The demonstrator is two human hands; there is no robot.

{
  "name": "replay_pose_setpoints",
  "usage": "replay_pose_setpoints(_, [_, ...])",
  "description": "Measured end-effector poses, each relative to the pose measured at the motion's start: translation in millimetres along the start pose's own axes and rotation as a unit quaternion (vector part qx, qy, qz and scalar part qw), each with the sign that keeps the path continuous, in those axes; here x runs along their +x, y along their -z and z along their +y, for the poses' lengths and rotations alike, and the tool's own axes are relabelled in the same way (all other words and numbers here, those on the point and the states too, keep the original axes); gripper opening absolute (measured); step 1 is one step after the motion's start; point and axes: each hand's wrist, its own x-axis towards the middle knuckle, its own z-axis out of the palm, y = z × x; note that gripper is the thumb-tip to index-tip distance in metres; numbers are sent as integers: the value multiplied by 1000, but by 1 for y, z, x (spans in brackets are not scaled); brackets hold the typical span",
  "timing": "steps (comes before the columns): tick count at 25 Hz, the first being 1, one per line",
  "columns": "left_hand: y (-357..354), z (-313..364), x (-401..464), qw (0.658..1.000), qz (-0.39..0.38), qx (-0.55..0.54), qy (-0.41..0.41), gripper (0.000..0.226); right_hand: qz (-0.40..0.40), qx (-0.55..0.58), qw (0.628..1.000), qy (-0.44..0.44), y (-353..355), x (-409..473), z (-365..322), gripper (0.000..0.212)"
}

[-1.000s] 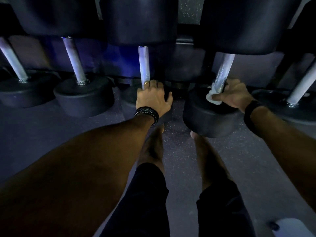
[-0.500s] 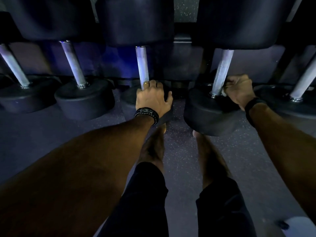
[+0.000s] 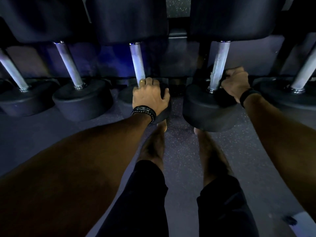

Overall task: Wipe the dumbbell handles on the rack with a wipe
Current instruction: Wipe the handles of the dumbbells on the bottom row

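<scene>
While left hand (image 3: 149,96) rests flat on weight, right hand (image 3: 235,82) grips handle (image 3: 219,64) base; wipe unseen.

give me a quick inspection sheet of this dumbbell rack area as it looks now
surface: dark speckled rubber floor.
job's things: knurled steel dumbbell handle at the right hand; wipe not visible.
clutter: pale object, bottom right corner, unclear.
hands: left hand rests on a black round dumbbell head; right hand curled beside the handle's base.
cables: nothing seen.
surroundings: more black dumbbells racked alongside; the person's bare feet below.
</scene>
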Motion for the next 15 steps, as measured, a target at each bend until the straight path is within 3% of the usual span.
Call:
replay_pose_setpoints(4, [2, 0, 1, 1000, 5, -2, -7, 53, -12, -65, 998, -9, 9, -14, -2, 25])
replay_pose_setpoints(7, [1, -1, 0, 1000, 11, -3, -3, 53, 32, -28, 999, 9, 0, -23, 2, 19])
replay_pose_setpoints(11, [0, -1, 0, 1000, 23, 7, -8, 54, 110, 207, 971, -51, 4, -27, -21, 10])
replay_pose_setpoints(13, [0, -1, 0, 1000, 20, 3, -11, 54, 102, 403, 908, -42, 18, -33, -50, 10])
replay_pose_setpoints(15, [0, -2, 0, 1000, 13, 5, -14, 54, 126, 482, 867, -2, 34, -37, -80, 12])
